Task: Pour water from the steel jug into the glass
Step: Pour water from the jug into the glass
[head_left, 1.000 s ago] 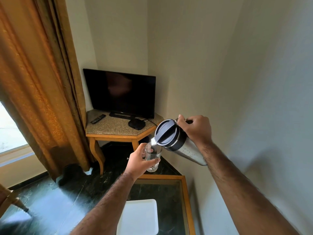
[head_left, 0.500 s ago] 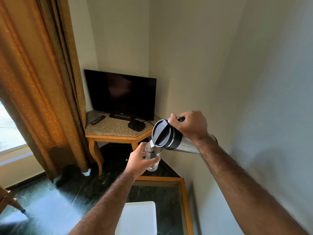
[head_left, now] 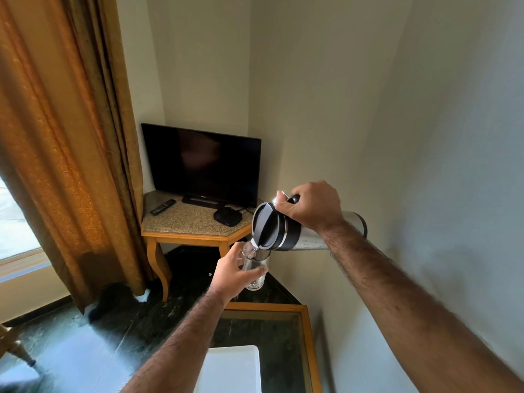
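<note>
My right hand (head_left: 312,207) grips the black handle of the steel jug (head_left: 309,236), which lies almost level in the air with its black lid facing me. The spout at the lid's lower edge sits over the rim of a clear glass (head_left: 255,275). A thin stream of water runs from the spout into the glass. My left hand (head_left: 232,272) holds the glass from its left side, upright, in mid-air above the floor beyond the table. The jug's far end is partly hidden behind my right wrist.
A glass-topped table with a wooden frame (head_left: 304,310) lies below my arms, with a white tray (head_left: 229,370) on it. A corner table (head_left: 195,236) carries a TV (head_left: 202,163), a remote (head_left: 163,207) and a black box (head_left: 226,217). An orange curtain (head_left: 65,137) hangs at left; a wall is close on the right.
My right hand has tipped the jug further, from a downward slant to nearly level, and moved its spout onto the glass rim. Water now flows. The left hand has kept the glass almost still.
</note>
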